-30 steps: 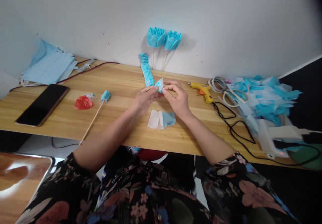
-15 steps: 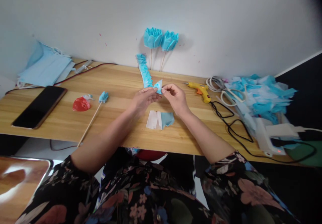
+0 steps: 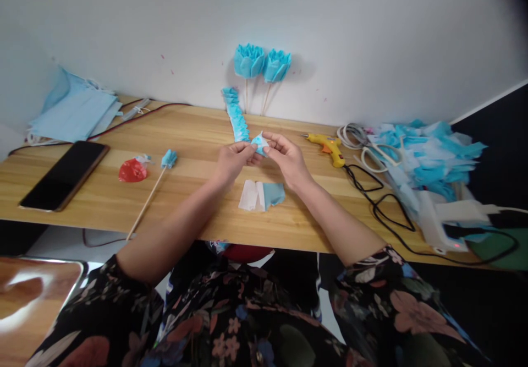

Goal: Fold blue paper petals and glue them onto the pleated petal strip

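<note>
Between my fingertips is a small folded piece of blue-and-white mask fabric (image 3: pixel 259 143), its tip pointing up. My left hand (image 3: pixel 236 160) pinches its left side, while my right hand (image 3: pixel 289 160) pinches its right side. Just beyond them lies a row of folded blue fabric pieces (image 3: pixel 236 115). Closer to me, loose white and blue fabric pieces (image 3: pixel 262 196) rest on the wooden table. Two blue fabric flowers (image 3: pixel 249 60) on thin sticks lean against the wall. To the left, a stick with a small blue fabric bud (image 3: pixel 169 158) lies at the table edge.
A yellow glue gun (image 3: pixel 328 146) with a black cord lies right of my hands, near scissors (image 3: pixel 381 157). Beyond are a pile of fabric scraps (image 3: pixel 433 155) and a white power strip (image 3: pixel 439 226). Leftward are a phone (image 3: pixel 65 175), red wrapper (image 3: pixel 132 170) and face masks (image 3: pixel 76 108).
My right fingers have spread a little and moved up behind the folded fabric piece, which now shows a flatter, broader face. Both hands stay in nearly the same place.
</note>
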Demonstrator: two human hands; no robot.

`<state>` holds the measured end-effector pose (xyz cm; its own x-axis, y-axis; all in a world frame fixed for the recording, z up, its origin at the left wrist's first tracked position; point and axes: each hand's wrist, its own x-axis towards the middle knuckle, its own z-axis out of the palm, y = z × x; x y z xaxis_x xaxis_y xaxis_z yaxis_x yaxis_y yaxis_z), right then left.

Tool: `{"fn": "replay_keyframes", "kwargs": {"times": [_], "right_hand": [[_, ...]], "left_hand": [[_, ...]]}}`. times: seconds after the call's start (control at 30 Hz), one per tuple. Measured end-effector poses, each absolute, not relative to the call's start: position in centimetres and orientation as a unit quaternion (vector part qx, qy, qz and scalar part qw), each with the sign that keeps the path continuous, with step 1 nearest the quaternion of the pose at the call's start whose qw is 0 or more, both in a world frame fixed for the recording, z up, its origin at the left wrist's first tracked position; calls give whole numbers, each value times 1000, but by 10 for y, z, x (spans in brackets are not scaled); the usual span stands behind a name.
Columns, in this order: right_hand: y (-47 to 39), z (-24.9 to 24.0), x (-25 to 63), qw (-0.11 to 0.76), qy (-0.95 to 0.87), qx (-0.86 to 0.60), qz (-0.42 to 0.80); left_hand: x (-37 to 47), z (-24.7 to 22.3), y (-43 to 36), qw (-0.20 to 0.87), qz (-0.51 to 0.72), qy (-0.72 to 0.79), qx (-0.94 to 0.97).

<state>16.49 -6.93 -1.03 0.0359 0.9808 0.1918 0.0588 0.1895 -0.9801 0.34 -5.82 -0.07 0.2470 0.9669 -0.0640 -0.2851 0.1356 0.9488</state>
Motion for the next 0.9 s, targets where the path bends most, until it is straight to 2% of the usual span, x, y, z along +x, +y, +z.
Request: {"fn": "replay_keyframes", "kwargs": {"times": [0.17, 0.4, 0.9], "right_hand": [[-68, -12, 167, 541, -497, -457, 501], [-72, -4, 165, 504, -507, -404, 571], [-71, -3, 165, 517, -509, -490, 483]], "left_hand": [[4, 0, -59, 589, 497, 391, 502], [5, -2, -56, 570, 506, 398, 511], [2, 4, -60, 567, 476, 409, 534]]}}
